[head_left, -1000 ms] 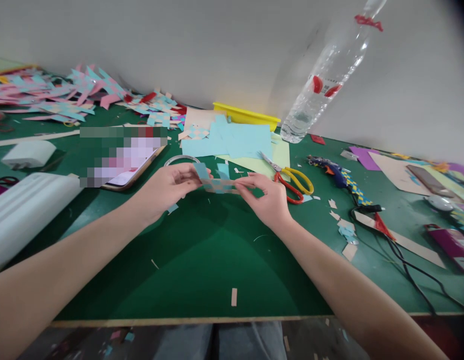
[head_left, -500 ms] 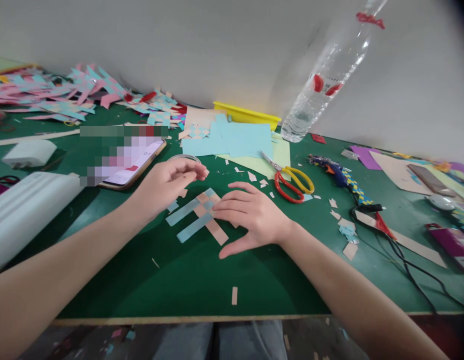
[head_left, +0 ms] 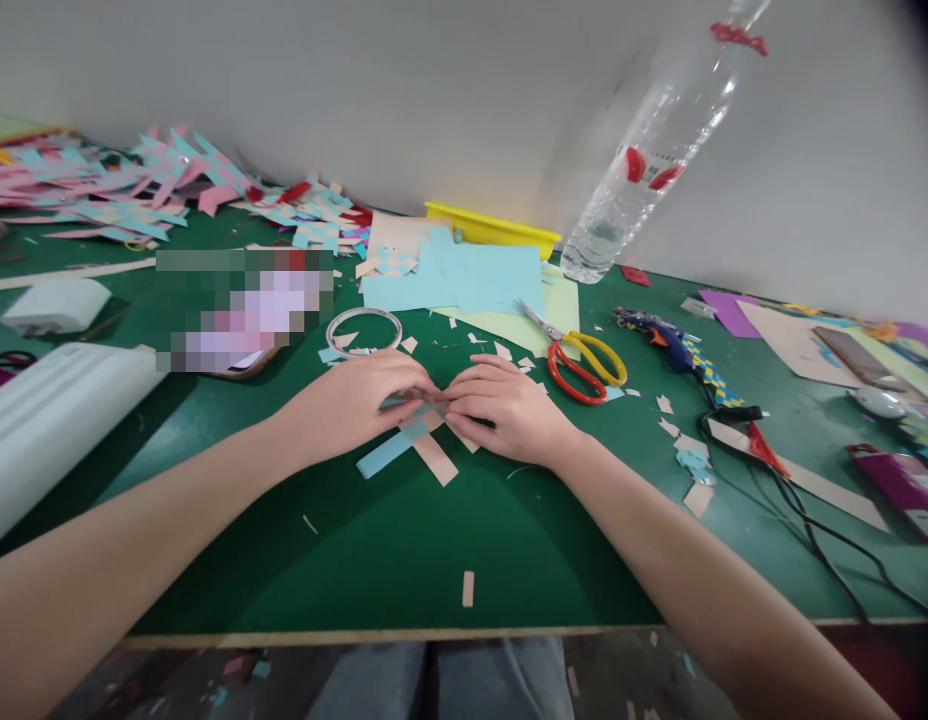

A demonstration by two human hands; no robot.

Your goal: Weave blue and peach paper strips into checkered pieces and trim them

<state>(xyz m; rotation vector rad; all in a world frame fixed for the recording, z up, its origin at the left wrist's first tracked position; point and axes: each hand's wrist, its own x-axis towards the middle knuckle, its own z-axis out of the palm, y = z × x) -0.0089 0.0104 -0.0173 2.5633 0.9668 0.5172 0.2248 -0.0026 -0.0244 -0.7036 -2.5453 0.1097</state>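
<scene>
A small weave of blue and peach paper strips lies in front of me, its upper part covered by my fingers. My left hand comes over it from the left, fingers bent together on the weave's upper edge. From the right, my right hand curls its fingers onto the same weave, so the fingertips of both hands nearly meet. One blue strip sticks out toward the lower left and a peach one toward the lower right. Just beyond my left hand lies a roll of clear tape.
Scissors with red and yellow handles lie beyond my right hand, among paper scraps. Blue paper sheets and a tilted water bottle are at the back. A phone lies left; black cables run at right.
My left hand has moved right and down onto the weave, uncovering the tape roll. My right hand's spread fingers have drawn in onto the weave, thumb tucked in.
</scene>
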